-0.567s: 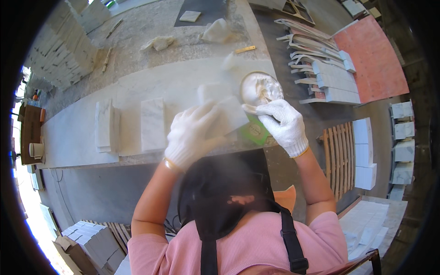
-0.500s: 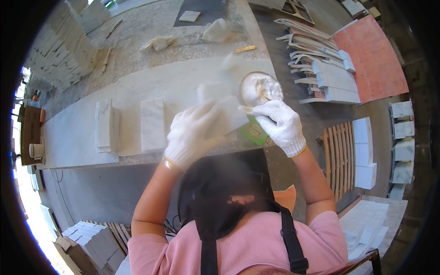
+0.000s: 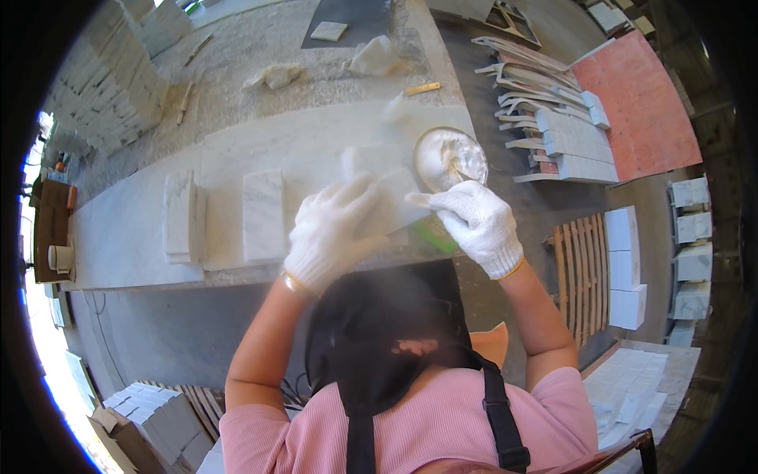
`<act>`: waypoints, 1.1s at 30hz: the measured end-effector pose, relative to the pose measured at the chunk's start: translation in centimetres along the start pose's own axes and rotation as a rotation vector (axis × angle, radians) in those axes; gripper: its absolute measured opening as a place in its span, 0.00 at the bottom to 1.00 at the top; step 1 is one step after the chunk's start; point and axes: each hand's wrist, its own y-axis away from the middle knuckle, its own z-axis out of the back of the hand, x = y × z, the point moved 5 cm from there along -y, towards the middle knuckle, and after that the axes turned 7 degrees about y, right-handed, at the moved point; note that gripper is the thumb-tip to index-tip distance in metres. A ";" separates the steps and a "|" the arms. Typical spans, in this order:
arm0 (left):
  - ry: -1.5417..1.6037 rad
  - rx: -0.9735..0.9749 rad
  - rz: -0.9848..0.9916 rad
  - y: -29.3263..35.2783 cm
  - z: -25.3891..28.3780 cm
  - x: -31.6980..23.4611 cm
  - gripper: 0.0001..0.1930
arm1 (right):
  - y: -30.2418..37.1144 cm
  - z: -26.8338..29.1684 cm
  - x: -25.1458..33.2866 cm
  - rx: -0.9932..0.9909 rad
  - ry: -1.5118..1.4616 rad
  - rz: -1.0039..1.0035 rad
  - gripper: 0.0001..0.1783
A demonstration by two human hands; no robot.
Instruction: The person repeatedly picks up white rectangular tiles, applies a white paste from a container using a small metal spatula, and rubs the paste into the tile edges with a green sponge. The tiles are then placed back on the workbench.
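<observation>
My left hand [image 3: 332, 229], in a white knit glove, lies with fingers stretched over a pale marble tile [image 3: 397, 201] on the bench. My right hand [image 3: 478, 225], gloved alike, is closed, with thumb and fingers pressed together. A narrow pale tip [image 3: 418, 199] sticks out of it over the tile's right side; whether it is a tool or a glove finger I cannot make out. Just beyond that hand stands a round tub [image 3: 442, 154] of white paste. Partly hidden under the right hand is a green item [image 3: 434, 235] at the bench's front edge.
More marble tiles [image 3: 263, 215] and a tile stack [image 3: 180, 217] lie to the left. Crumpled cloths [image 3: 371, 57] and a yellow strip [image 3: 422, 88] are farther back. To the right are strapped white blocks [image 3: 580, 142] beside a red board [image 3: 639, 107], and a slatted wooden pallet [image 3: 580, 272].
My right hand has shifted slightly down and its grip has turned, covering more of the green item. My left hand stays almost in place on the tile.
</observation>
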 end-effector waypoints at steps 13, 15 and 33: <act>0.003 -0.006 -0.024 0.1 0.2 0.0 0.39 | -0.1 -0.4 0.5 0.067 0.072 0.105 0.24; -0.006 -0.001 -0.025 0.0 0.2 0.0 0.39 | 0.0 -0.5 0.9 0.046 0.083 0.089 0.23; 0.143 -0.482 0.373 6.3 2.6 6.4 0.25 | -16.3 -4.8 -14.7 0.287 0.117 -0.349 0.18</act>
